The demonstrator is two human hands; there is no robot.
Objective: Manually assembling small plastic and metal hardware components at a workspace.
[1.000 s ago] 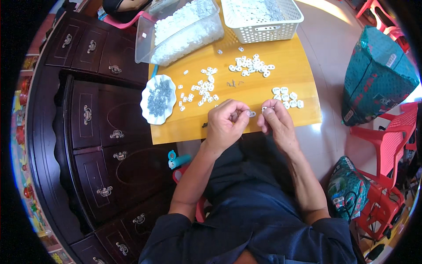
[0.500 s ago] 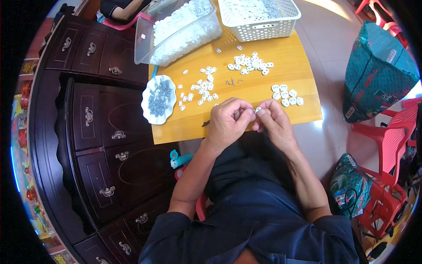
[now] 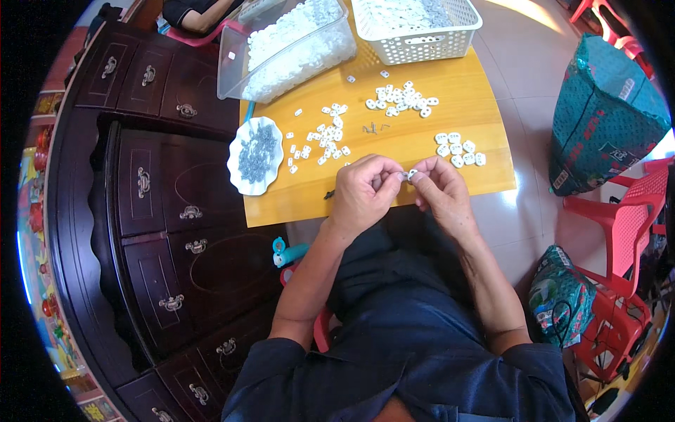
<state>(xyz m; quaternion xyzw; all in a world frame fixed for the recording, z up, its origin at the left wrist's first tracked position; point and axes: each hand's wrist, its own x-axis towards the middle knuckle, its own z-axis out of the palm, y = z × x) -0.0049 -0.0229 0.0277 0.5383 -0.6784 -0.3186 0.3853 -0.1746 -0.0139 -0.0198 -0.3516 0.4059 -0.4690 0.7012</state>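
Note:
Over the near edge of the table, my right hand (image 3: 444,195) pinches a small white plastic piece (image 3: 413,173) with dark holes. My left hand (image 3: 365,193) has thumb and forefinger pressed together right against that piece; whatever lies between these fingertips is too small to make out. Beyond my hands lie several dark thin metal pins (image 3: 373,129). Small white pieces (image 3: 328,137) are scattered to the left of them, and a pile of larger white oval pieces (image 3: 401,98) lies farther back. A close group of white pieces (image 3: 457,149) rests beside my right hand.
A white scalloped dish (image 3: 235,172) of small grey metal parts stands at the table's left edge. At the back are a clear bin (image 3: 295,81) and a white basket (image 3: 422,49), both full of white pieces. Dark drawers (image 3: 151,183) line the left; a red chair (image 3: 626,225) stands right.
The white piece has turned slightly between my fingertips. Both hands stay pinched together in nearly the same place, and the view has shifted a little.

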